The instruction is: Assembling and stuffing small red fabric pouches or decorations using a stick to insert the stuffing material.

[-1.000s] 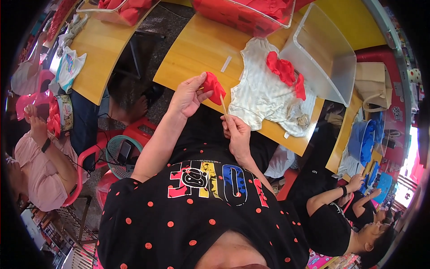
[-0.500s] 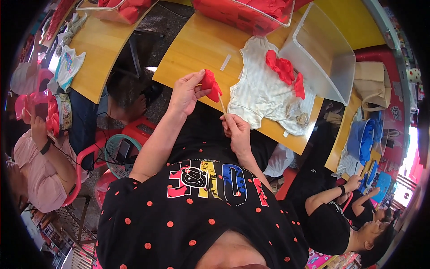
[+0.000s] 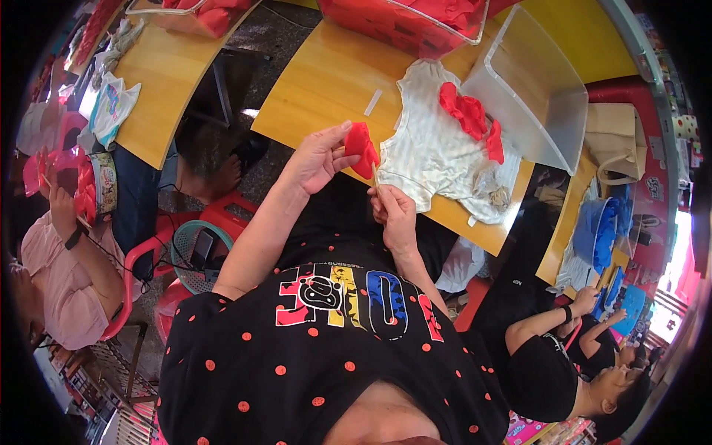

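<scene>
Above the near edge of the yellow table, my left hand (image 3: 320, 157) has thumb and fingers closed at the left edge of a small red fabric piece (image 3: 360, 148). The red piece is folded or cupped; its inside is hidden. My right hand (image 3: 397, 213), lower and to the right, pinches a thin pale stick (image 3: 377, 176) whose upper end meets the red piece. On the table lies a white child-size garment (image 3: 430, 133), spread flat, with more red fabric pieces (image 3: 466, 111) resting on it. A small clear plastic bag (image 3: 489, 185) sits at its lower right.
A clear bin of red fabric (image 3: 404, 30) stands at the far edge. To its right an empty clear plastic box (image 3: 530, 96) lies tilted. A white strip (image 3: 373, 101) is on the yellow table (image 3: 319, 81). People work at left and right; a teal basket (image 3: 196, 252) is at left.
My left hand and the red fabric piece have moved slightly right and down. Less of the stick shows between the red piece and my right hand, which has barely moved.
</scene>
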`<action>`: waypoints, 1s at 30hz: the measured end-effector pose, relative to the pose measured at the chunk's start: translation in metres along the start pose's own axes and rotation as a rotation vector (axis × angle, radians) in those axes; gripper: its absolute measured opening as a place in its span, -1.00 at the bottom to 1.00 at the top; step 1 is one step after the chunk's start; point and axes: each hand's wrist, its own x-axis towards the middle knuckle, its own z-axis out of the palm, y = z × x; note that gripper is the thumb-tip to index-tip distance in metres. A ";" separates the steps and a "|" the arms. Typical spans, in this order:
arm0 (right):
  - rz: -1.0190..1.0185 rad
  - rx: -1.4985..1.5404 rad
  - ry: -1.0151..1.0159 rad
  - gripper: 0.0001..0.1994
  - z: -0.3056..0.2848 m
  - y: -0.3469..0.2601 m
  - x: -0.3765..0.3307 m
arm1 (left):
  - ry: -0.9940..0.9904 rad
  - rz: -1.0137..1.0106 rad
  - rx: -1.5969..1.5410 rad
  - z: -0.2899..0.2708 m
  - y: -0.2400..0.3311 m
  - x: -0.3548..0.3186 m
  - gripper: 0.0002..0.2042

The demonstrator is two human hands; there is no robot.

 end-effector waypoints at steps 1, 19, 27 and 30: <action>0.005 -0.018 0.008 -0.77 0.000 0.000 0.000 | 0.001 0.000 0.000 -0.001 -0.001 0.000 -0.80; -0.055 -0.406 0.021 -0.77 -0.005 0.010 -0.004 | 0.043 -0.068 0.497 -0.012 -0.009 0.002 -0.78; -0.027 -0.402 0.048 -0.77 -0.005 0.003 -0.004 | -0.005 -0.095 0.276 -0.014 -0.002 -0.001 -0.76; -0.042 -0.448 0.061 -0.76 -0.004 0.001 -0.004 | -0.011 -0.044 0.395 -0.017 -0.010 0.001 -0.73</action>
